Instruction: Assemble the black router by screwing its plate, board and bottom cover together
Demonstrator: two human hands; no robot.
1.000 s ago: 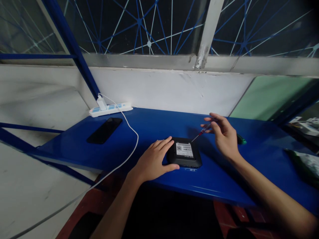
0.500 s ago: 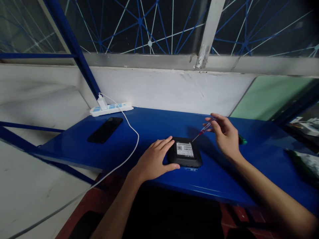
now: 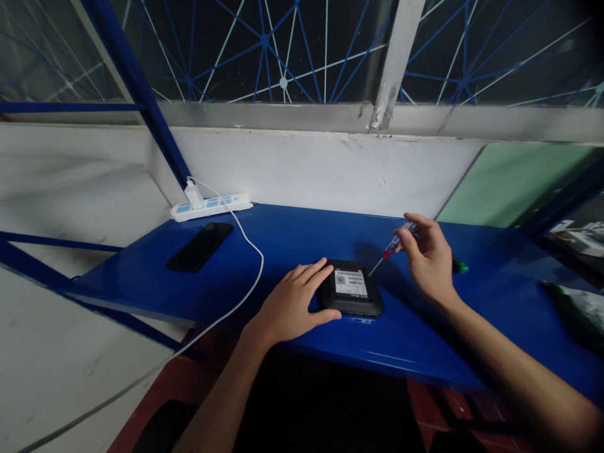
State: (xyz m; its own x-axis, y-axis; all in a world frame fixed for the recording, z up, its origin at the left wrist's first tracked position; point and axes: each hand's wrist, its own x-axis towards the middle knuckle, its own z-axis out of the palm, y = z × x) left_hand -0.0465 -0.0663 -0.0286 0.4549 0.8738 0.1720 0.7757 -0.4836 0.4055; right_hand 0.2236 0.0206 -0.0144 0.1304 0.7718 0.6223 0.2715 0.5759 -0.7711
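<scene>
A flat black electronic box (image 3: 352, 308) with rounded corners lies on the blue table; its exact kind I cannot make out. On its upper face is a white label (image 3: 350, 284) with a square printed code. My left hand (image 3: 295, 299) grips the box's left end, fingers at the far corner and thumb at the near one. My right hand (image 3: 427, 255) is closed around the clear handle of a screwdriver (image 3: 389, 249). The screwdriver leans, and its thin metal shaft reaches the right part of the box, just beside the label.
A black phone (image 3: 201, 247) lies left on the blue table (image 3: 302, 236). Behind it, a charger (image 3: 193, 194) sits in a white power strip (image 3: 212, 206), its white cable (image 3: 240, 301) crossing the table's left. A green object (image 3: 459, 265) lies beyond my right hand. A dark bag-like thing (image 3: 578, 311) is at far right.
The screwdriver tip has shifted slightly right and toward me along the box, and its handle has moved a little to the right. My left hand and the box have barely moved.
</scene>
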